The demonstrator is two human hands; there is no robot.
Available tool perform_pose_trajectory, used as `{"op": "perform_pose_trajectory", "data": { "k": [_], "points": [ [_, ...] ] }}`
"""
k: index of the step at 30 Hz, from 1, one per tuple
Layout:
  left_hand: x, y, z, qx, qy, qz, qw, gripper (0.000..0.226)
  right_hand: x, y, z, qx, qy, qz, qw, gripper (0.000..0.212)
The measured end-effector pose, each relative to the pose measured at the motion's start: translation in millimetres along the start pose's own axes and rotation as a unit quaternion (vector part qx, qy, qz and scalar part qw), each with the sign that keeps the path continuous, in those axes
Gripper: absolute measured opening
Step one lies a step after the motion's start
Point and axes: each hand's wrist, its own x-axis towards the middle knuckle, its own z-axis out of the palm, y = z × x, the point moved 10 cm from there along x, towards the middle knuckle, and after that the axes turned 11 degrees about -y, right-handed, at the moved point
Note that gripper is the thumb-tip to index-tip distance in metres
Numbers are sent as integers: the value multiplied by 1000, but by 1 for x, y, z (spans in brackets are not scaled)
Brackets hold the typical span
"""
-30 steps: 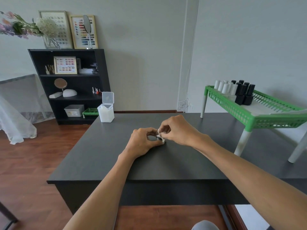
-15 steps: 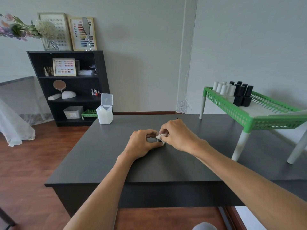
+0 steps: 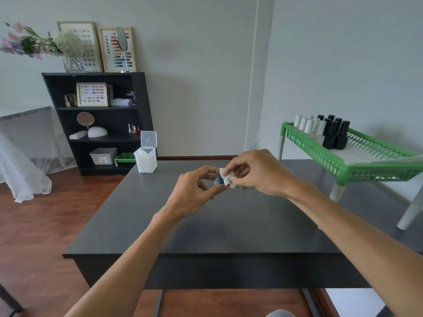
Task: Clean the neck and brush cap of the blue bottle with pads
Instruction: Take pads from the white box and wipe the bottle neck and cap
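Observation:
Above the middle of the dark table (image 3: 229, 229), my left hand (image 3: 194, 193) pinches a small blue bottle (image 3: 219, 179) between thumb and fingers. Only a patch of its blue shows; the neck is covered. My right hand (image 3: 256, 172) pinches a white pad (image 3: 225, 176) and holds it wrapped against the bottle's top. Both hands meet at the bottle. No brush cap can be made out.
A white pad dispenser (image 3: 145, 160) with its lid up stands at the table's back left corner. A green rack (image 3: 357, 165) at the right carries several white bottles (image 3: 307, 126) and black bottles (image 3: 335, 136). A black shelf (image 3: 98, 120) stands against the far wall.
Both hands have lifted off the table surface with the bottle and pad. The blue of the bottle now shows between my fingers.

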Motion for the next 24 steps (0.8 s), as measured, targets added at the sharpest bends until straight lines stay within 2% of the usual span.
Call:
{"op": "perform_pose_trajectory", "data": {
  "k": [5,11,19,24],
  "points": [
    [-9,20,-15,41,23,27,999,30,-9,-11,-12,-12,9,-37,999,19],
    [-25,38,-24,87,94,77,989,28,-15,-12,-10,-4,56,-46,997,18],
    [-34,38,-19,113,95,81,986,36,-22,-7,4,31,28,-30,999,20],
    [-35,43,-24,99,82,85,988,36,-29,-19,0,19,40,-67,997,20]
  ]
}}
